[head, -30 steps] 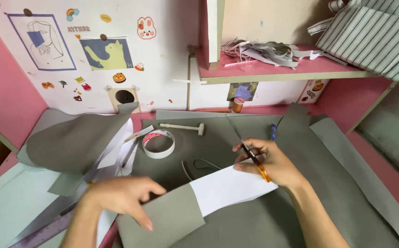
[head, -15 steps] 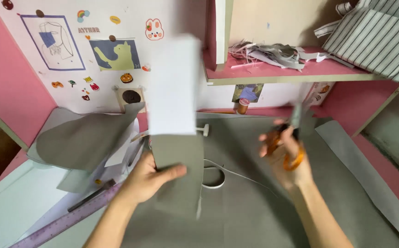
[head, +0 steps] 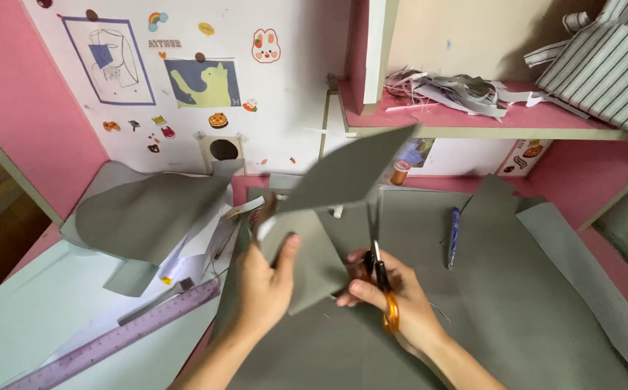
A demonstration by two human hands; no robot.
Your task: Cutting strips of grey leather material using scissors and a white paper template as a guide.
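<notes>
On your far left, a long purple plastic ruler [head: 115, 336] lies slanted on the pale blue table top [head: 18, 318]. Just above it sits a big curled sheet of grey fabric [head: 144, 213], with some white paper under it. On the white wall behind are small stickers and a picture of a yellow cat on blue [head: 202, 83].

Next comes your left hand [head: 267, 282]. It is closed around the cut piece of grey fabric [head: 328, 209], with your thumb pressed on the front and your fingers hidden behind. You are holding the piece up off the table, in the middle of the view. Its top part bends over and points up to the right, toward the shelf. A bit of white backing shows at its left edge.

Right beside it is your right hand [head: 401, 303]. It grips the orange-handled scissors [head: 383, 285], with fingers through the orange loops. The dark blades point up and sit at the lower right edge of the grey piece. You cannot tell if the blades are open or shut.

Under both hands a wide grey fabric sheet [head: 516, 318] covers the table. A blue pen [head: 454, 235] lies on it, to the right of the scissors. Higher up, a pink shelf [head: 473, 119] holds a pile of thin grey and white scraps [head: 458, 90]. At the far right hangs striped grey and white cloth [head: 610, 68].
</notes>
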